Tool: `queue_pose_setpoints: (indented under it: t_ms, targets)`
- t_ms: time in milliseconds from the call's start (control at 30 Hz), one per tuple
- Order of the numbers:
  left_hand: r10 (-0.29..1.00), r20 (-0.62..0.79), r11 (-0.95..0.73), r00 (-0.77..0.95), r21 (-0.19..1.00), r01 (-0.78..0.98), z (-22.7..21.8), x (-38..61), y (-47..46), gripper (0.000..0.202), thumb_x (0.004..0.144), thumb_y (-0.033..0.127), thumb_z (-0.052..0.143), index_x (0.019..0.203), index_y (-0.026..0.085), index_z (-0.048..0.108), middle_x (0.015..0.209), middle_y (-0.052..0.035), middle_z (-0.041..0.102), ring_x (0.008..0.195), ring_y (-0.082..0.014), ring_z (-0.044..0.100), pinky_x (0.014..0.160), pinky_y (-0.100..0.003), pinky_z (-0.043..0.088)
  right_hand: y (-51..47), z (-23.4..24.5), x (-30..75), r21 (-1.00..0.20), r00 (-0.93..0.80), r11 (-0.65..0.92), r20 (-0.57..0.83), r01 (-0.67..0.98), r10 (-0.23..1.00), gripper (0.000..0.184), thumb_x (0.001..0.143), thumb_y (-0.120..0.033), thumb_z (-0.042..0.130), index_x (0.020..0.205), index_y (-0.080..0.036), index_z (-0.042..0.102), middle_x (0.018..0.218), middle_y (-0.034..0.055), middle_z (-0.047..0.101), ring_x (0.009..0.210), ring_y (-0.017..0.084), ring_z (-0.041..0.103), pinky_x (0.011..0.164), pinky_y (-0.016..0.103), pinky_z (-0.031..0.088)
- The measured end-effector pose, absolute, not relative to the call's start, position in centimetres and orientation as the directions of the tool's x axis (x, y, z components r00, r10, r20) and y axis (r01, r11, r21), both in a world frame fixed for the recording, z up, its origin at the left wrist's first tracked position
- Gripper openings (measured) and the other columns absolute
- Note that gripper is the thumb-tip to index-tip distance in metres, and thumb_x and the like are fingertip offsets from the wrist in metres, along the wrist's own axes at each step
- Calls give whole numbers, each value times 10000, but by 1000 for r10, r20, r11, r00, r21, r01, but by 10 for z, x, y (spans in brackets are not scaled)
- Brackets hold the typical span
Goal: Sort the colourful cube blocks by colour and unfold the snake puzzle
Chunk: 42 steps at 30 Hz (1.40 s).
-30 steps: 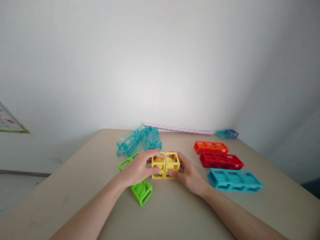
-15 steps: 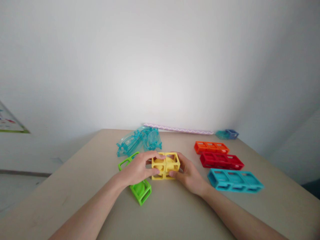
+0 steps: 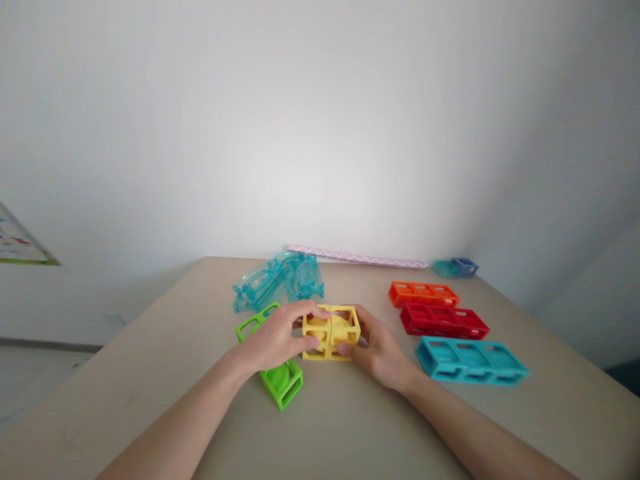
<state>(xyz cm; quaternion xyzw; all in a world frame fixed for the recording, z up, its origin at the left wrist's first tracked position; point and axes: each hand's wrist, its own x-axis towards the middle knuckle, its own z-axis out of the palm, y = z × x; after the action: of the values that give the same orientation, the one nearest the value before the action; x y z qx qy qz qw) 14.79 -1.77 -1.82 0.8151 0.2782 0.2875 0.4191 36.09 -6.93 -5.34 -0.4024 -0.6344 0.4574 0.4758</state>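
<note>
head; yellow cubes [image 3: 331, 333] within table edges [image 3: 153, 307]

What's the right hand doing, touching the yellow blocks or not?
Touching. The head view shows the right hand with its thumb lying across the front of the yellow blocks.

We see a beige bench [image 3: 330, 427] across the lower frame. On it lie green blocks [image 3: 279, 379] left of centre, teal pieces [image 3: 304, 279] above them, and an orange bar [image 3: 424, 293], red bar [image 3: 444, 323] and blue bar [image 3: 471, 361] at right.
</note>
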Motion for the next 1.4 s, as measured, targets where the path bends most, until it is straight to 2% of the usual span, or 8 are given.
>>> queue_pose_setpoints:
  t_ms: [267, 433, 533, 633, 833, 1100, 1233, 1400]
  targets:
    - [651, 268, -563, 710, 798, 215, -17, 145, -18, 334, 787, 171, 644, 1115, 224, 621, 1177, -55, 621, 1076, -186, 593, 939, -305, 467, -72, -49, 359, -952, -230, 282, 250, 119, 940, 464, 767, -226, 708, 1181, -196, 502, 1125, 64, 626, 1001, 205, 594, 854, 337, 491]
    - [641, 274, -566, 717, 799, 201, -18, 144, -18, 353, 796, 177, 628, 1145, 233, 617, 1208, -64, 607, 1115, -202, 573, 963, -335, 464, -74, -53, 360, -902, -208, 355, 309, 247, 928, 529, 800, -206, 644, 1282, -215, 427, 1177, 81, 597, 1021, 218, 588, 879, 368, 487]
    - [630, 271, -553, 728, 814, 176, -19, 145, -19, 446, 788, 176, 634, 1225, 242, 581, 1272, -76, 568, 1167, -214, 544, 974, -346, 467, -73, -53, 363, -768, -132, 469, 461, 436, 877, 649, 807, -169, 597, 1392, -248, 327, 1307, 102, 503, 1173, 252, 510, 1007, 433, 411]
    - [602, 250, -537, 758, 830, 152, -17, 146, -20, 548, 789, 157, 621, 1316, 258, 509, 1370, -84, 501, 1191, -216, 536, 961, -338, 481, -76, -47, 363, -552, -126, 544, 620, 632, 774, 617, 818, -132, 535, 1394, -280, 368, 1381, 107, 398, 1283, 282, 400, 1064, 475, 348]
    - [660, 186, -431, 728, 887, 165, -15, 146, -21, 545, 843, 141, 539, 1353, 261, 389, 1297, -94, 554, 1049, -192, 629, 910, -355, 513, -86, -36, 347, -344, -296, 607, 638, 717, 711, 616, 777, -199, 602, 1367, -250, 430, 1407, 134, 357, 1320, 335, 327, 1063, 537, 345]
    - [695, 228, -462, 682, 868, 181, -21, 146, -18, 541, 847, 108, 481, 1356, 262, 380, 1409, -106, 448, 1245, -223, 505, 915, -341, 510, -57, -41, 356, -234, -226, 444, 609, 865, 760, 496, 823, -145, 527, 1311, -222, 487, 1356, 124, 450, 1352, 305, 300, 1088, 507, 345]
    - [692, 219, -488, 688, 844, 222, -25, 143, -15, 579, 818, 55, 449, 1353, 270, 395, 1331, -102, 514, 1133, -193, 589, 901, -334, 512, -30, -35, 364, -122, -169, 287, 571, 950, 804, 573, 724, -62, 526, 1290, -143, 506, 1337, 154, 486, 1325, 327, 330, 1096, 512, 303]
    - [671, 256, -529, 696, 823, 207, -28, 143, -13, 629, 743, -18, 427, 1319, 235, 447, 1195, -85, 597, 1045, -167, 623, 926, -340, 496, 11, -19, 379, -14, -118, 137, 421, 991, 899, 626, 678, -73, 550, 1297, -158, 514, 1330, 148, 515, 1289, 320, 372, 1072, 511, 284]
